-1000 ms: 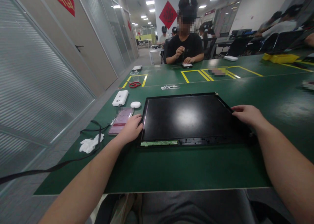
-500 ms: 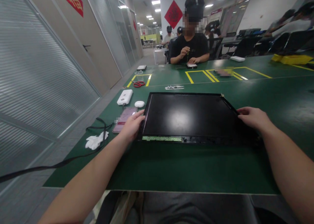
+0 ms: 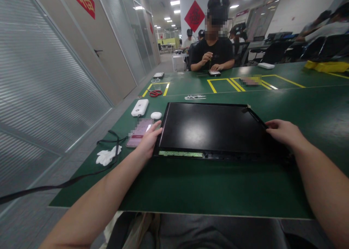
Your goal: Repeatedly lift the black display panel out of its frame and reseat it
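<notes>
1. Your left hand [image 3: 149, 140] had its grip pinching the left edge of the screen [image 3: 201, 127], near the phone [image 3: 136, 135].
2. Your right hand [image 3: 284, 132] pinched its right edge.
3. The screen was between them, over the tabletop [image 3: 212, 191].

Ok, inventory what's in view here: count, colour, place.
Screen panel: one, black, centre
Table: one, green, foreground
Phone: one, pinkish, left of panel
Flat device, oval case: one each, white, beyond phone
Scissors: one pair, red handles, beyond device
Crumpled item: one, white, table's left
Strap: one, black, table's left edge
Tape: several strips, yellow, table's far half
Signs: several, red, door and pillar
Co-worker: one, black top, across table
Background people: several, some white-topped, beyond table
Left hand, right hand: one each, bare, panel's side edges
</notes>
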A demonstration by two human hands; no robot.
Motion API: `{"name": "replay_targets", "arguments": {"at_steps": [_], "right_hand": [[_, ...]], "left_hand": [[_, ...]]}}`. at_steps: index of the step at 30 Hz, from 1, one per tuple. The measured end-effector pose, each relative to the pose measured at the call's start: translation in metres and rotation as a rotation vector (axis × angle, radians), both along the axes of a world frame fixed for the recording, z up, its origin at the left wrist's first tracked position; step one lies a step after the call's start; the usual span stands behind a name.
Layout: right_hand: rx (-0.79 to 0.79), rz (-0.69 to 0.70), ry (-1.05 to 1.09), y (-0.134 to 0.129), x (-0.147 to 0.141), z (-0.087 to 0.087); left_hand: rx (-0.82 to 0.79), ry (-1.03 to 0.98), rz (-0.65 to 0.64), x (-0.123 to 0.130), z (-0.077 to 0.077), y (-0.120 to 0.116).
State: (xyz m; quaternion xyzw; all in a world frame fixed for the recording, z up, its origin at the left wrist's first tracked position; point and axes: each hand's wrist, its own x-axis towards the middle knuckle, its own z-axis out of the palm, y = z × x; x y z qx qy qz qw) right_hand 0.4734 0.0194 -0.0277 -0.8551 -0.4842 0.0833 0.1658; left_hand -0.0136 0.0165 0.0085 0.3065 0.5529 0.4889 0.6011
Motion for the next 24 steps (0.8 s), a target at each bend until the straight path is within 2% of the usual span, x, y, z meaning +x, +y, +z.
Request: {"name": "replay_targets", "arguments": {"at_steps": [9, 16, 19, 21, 24], "right_hand": [[0.018, -0.001, -0.025, 0.0032, 0.0052, -0.0091], [0.021, 0.004, -0.001, 0.0018, 0.0028, -0.0062], [0.022, 0.001, 0.019, 0.0014, 0.0004, -0.0046], [0.029, 0.001, 0.023, 0.0016, -0.0005, -0.0047], [0.039, 0.002, 0.023, 0.002, -0.001, -0.0058]], "left_hand": [[0.031, -0.041, -0.045, -0.0001, 0.0001, -0.0018], [0.069, -0.039, -0.147, 0.0003, 0.0026, -0.0014], [0.092, -0.062, -0.118, -0.0007, 0.0, 0.0002], [0.112, -0.039, -0.108, -0.0014, -0.0026, -0.0004], [0.191, 0.089, -0.206, -0.002, -0.0055, -0.0047]]}}
